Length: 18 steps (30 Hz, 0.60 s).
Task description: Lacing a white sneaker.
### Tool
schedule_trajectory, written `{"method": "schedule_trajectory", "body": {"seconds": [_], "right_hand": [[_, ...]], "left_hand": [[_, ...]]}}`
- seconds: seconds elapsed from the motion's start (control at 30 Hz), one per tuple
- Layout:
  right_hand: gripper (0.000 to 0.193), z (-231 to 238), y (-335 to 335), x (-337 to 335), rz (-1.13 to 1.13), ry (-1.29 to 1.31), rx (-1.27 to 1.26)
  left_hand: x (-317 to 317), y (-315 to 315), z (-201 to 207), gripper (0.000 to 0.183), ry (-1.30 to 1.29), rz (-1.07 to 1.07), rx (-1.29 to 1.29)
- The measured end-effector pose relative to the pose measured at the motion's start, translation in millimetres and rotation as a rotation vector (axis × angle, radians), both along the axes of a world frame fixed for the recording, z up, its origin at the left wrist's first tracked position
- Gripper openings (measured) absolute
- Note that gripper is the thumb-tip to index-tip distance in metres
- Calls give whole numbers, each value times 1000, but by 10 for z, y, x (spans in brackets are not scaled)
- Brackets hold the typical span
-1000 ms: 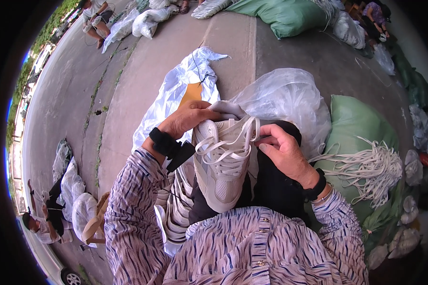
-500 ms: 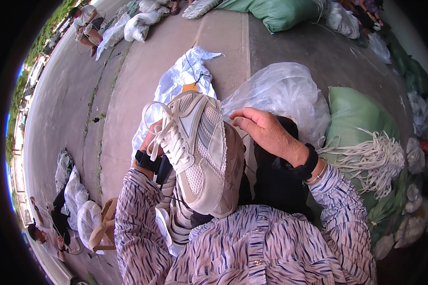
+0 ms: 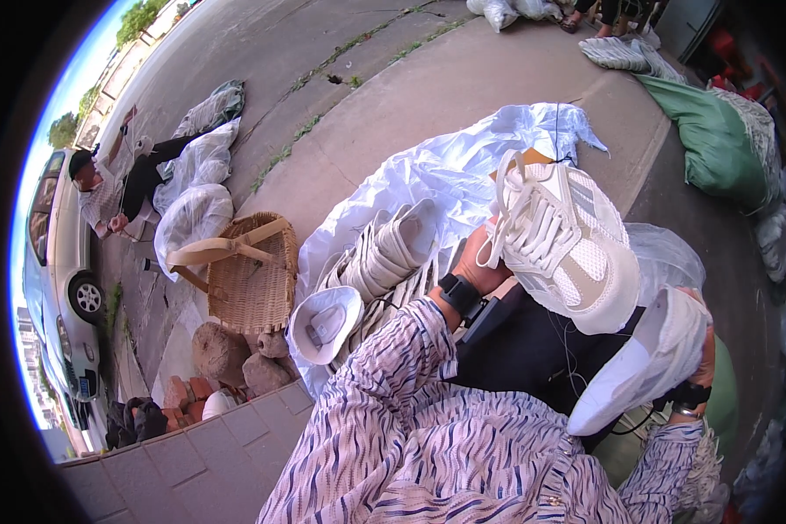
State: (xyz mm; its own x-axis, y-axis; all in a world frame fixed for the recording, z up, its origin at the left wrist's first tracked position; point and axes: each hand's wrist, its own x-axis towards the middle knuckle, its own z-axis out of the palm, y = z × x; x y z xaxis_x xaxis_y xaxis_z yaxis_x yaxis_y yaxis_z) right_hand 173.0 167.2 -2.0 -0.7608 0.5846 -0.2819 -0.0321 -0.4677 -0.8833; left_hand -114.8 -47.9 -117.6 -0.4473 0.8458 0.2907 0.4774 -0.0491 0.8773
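In front of my lap, my left hand [image 3: 484, 262] grips a laced sneaker upper [image 3: 576, 249] in white mesh with beige and grey panels. Its lace loops hang by my fingers, and its toe points down toward me. Over on the right, my right hand [image 3: 704, 354] is wrapped round the edge of a second pale upper [image 3: 642, 367], tilted with its smooth white side showing; most of my fingers are behind it. Left of my lap, a nested row of uppers [image 3: 380, 258] lies on a white plastic sack [image 3: 463, 144], next to a white cupped piece [image 3: 326, 323].
A wicker basket [image 3: 258, 279] stands left of the sack, with stones [image 3: 223, 352] and bricks [image 3: 188, 397] nearer me. Further left, a person [image 3: 109, 192] sits by plastic bags and a parked car [image 3: 65, 279]. A green sack [image 3: 716, 144] lies far right.
My view has swung left, bringing the basket and the nested uppers into fuller sight. My right hand, free before, now holds a second upper. The laced upper stays in my left hand.
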Motion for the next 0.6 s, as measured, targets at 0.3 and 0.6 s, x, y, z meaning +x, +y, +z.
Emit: {"method": "schedule_trajectory", "body": {"seconds": [0.3, 0.6], "right_hand": [[39, 160, 122, -265, 90, -66, 257], [23, 78, 236, -494, 293, -577, 641]], "left_hand": [[162, 665, 478, 51, -660, -251, -376], [144, 1134, -48, 40, -391, -602, -316]]}}
